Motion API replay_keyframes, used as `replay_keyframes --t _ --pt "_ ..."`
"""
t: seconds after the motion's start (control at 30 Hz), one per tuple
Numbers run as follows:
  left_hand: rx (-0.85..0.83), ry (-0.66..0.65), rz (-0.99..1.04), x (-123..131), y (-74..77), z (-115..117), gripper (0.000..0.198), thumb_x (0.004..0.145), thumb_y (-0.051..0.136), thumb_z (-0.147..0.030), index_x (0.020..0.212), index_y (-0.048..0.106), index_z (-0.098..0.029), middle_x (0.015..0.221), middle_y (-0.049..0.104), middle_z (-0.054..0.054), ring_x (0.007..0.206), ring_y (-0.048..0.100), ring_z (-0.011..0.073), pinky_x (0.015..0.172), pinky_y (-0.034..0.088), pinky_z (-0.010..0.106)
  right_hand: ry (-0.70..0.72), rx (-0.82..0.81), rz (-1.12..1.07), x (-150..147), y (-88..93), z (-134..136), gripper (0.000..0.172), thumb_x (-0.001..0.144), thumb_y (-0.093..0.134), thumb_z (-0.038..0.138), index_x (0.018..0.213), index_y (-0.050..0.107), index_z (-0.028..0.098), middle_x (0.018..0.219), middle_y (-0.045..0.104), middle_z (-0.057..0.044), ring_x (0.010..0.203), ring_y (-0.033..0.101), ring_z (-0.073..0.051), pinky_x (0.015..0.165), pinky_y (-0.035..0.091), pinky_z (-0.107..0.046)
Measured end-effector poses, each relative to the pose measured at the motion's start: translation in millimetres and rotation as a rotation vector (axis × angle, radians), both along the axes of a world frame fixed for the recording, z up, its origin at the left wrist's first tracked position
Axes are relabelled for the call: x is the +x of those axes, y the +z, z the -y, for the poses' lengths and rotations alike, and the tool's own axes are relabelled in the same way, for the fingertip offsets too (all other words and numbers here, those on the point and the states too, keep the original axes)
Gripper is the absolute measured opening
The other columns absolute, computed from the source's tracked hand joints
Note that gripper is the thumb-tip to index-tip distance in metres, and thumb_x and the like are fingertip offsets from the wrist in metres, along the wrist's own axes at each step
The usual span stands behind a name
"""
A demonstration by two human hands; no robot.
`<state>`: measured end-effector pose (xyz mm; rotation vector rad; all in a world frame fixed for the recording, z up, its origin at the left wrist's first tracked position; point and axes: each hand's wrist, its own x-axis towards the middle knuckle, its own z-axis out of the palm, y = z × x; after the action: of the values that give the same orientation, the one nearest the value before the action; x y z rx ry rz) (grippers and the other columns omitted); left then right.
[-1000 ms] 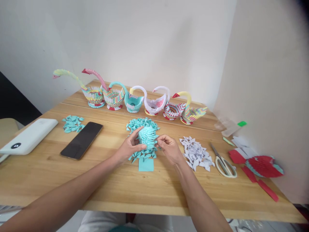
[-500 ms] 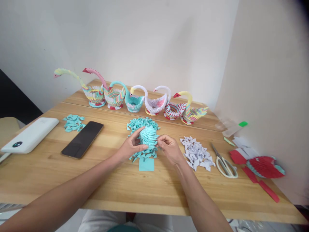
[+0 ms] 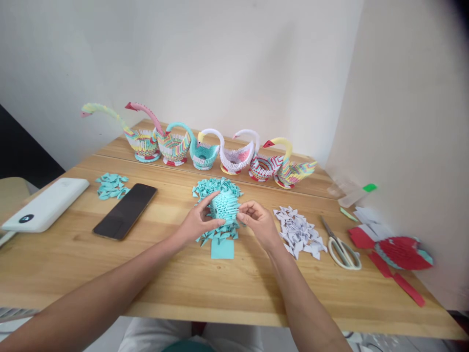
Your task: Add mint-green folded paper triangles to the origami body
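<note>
My left hand (image 3: 201,218) grips a rounded turquoise origami body (image 3: 224,206) built from many small folded paper pieces, thumb at its near side and fingers over the far side. At its spiky right edge, my right hand (image 3: 255,220) is closed in a pinch, fingertips touching the edge. Whether a loose piece is between those fingertips is too small to make out. Behind and under the body lies a pile of turquoise folded paper pieces (image 3: 210,187). A flat turquoise paper square (image 3: 222,249) lies just in front of it.
White folded pieces (image 3: 298,232), scissors (image 3: 342,249) and a red origami piece (image 3: 401,253) lie to the right. On the left are a phone (image 3: 125,211), a power bank (image 3: 47,204) and more turquoise pieces (image 3: 112,186). Several origami swans (image 3: 204,156) line the back.
My right hand's fingertips have shifted very slightly left and up along the body's right edge. My left hand keeps its hold almost unchanged.
</note>
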<state>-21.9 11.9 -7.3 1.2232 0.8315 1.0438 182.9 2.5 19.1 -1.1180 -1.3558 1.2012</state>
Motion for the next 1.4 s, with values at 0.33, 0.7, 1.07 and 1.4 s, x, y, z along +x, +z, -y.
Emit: replay_keyframes --t 0.33,0.7,1.07,1.4 --pt "-0.014 0.075 0.022 -0.4 -3.3 -0.7 0.092 0.066 0.085 -0.039 0.147 0.044 -0.023 0.140 0.055 0.014 0.108 0.062 0.0278 0.089 0.053 0.039 -0.064 -0.039 -0.016 -10.7 4.2 5.0 0.042 0.072 0.077 0.051 0.101 0.070 0.022 0.083 0.069 -0.003 0.073 0.062 -0.017 0.067 0.048 -0.029" --pt "-0.036 0.055 0.031 0.9 -2.5 0.2 0.097 0.065 0.085 -0.037 0.149 0.039 -0.022 0.141 0.054 0.014 0.117 0.059 0.0305 0.095 0.051 0.041 0.027 -0.030 0.064 -12.6 -3.1 4.6 0.034 0.075 0.074 0.053 0.072 0.067 0.019 0.068 0.058 0.001 0.065 0.049 -0.013 0.063 0.039 -0.026" --pt "-0.049 0.082 0.067 2.6 -5.3 -0.2 0.094 0.063 0.087 -0.037 0.146 0.044 -0.022 0.129 0.063 0.013 0.111 0.062 0.0300 0.091 0.053 0.041 -0.067 0.057 0.135 -24.2 -5.2 11.4 0.032 0.078 0.070 0.050 0.069 0.063 0.020 0.065 0.058 0.002 0.063 0.051 -0.014 0.061 0.040 -0.026" --pt "-0.250 0.034 0.415 -0.1 1.5 0.8 0.059 0.078 0.078 -0.029 0.132 0.055 -0.026 0.120 0.064 0.006 0.097 0.066 0.0179 0.087 0.060 0.037 -0.094 0.044 0.019 -14.6 1.6 8.0 0.047 0.084 0.062 0.064 0.099 0.075 0.021 0.101 0.077 -0.010 0.096 0.070 -0.026 0.088 0.053 -0.039"
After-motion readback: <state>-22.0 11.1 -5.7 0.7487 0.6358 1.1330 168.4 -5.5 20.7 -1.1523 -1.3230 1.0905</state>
